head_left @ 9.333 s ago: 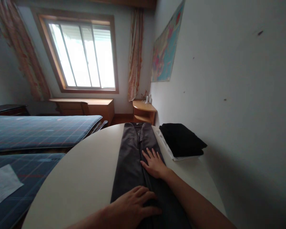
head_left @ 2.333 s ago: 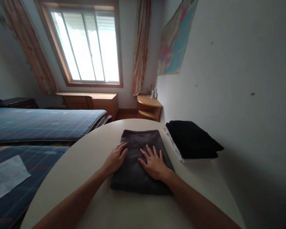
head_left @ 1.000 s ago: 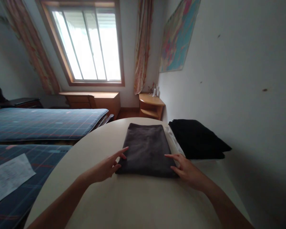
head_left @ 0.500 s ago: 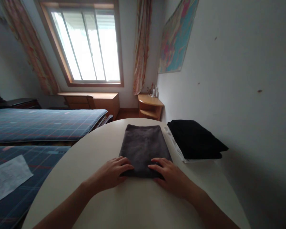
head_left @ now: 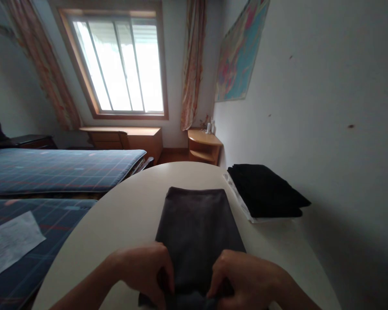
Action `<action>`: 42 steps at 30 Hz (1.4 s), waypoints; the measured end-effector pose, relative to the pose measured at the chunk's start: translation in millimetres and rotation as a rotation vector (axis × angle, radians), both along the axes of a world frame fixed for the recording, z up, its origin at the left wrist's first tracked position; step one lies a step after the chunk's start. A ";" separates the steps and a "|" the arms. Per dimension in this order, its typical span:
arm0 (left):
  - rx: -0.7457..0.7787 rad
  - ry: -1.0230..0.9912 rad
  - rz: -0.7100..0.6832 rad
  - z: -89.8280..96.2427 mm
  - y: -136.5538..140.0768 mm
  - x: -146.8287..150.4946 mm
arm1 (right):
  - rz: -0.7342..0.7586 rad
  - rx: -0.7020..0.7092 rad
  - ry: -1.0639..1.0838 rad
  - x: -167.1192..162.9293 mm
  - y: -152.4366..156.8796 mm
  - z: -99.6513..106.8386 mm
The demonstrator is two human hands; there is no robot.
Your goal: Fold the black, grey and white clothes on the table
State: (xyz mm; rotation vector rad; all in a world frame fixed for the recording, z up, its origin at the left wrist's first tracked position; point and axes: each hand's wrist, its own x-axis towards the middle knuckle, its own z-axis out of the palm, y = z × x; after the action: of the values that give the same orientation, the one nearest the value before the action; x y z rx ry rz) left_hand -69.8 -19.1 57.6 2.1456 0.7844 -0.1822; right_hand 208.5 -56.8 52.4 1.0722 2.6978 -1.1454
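Left hand (head_left: 144,267), one, bottom of the frame, left of centre: fingers curled down, gripping the near edge of the dark cloth. Right hand (head_left: 245,277), one, bottom of the frame, right of centre: likewise curled, thumb and fingers pinching the same edge; some fingertips are hidden from us.

Dark cloth (head_left: 200,224), one, folded to a flat panel, lower centre: lies on the surface, near edge gathered between the hands, far end flat. Step in hand, as we judge it: a two-handed hold on the near end. Any move from this hold, in our view, calls for both hands working evenly, layers kept together, side edges kept in line.

Surface (head_left: 116,215), pale, curved rim: we count the widest open room left of the dark cloth, with a shorter stretch past its far end. The near rim lies outside our view.

Black cloth (head_left: 265,191), folded, right of centre: rests on a white piece (head_left: 238,200), near the dark cloth but apart. That narrow gap limits sideways room; the wall (head_left: 336,172) closes the right.

Plaid mattress (head_left: 64,228), lower left, beyond the rim: bears a paper sheet (head_left: 13,241).

Corner shelf (head_left: 203,137), upper centre: well past the far rim.
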 end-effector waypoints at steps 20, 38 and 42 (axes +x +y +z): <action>0.618 -0.165 0.246 -46.3 29.4 16.3 | -0.242 0.313 -0.023 8.4 34.5 -18.4; 0.810 -0.074 0.454 -49.5 99.9 14.4 | -0.703 0.564 -0.020 32.7 114.0 -53.3; 0.674 0.004 0.506 -40.0 127.9 13.1 | -0.907 0.631 -0.065 33.9 126.5 -63.9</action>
State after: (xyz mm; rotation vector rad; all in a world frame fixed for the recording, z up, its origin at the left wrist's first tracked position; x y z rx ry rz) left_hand -56.7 108.8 17.5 2.4516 1.5200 0.3974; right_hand 242.3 69.7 -11.5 2.5063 2.5736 -0.1748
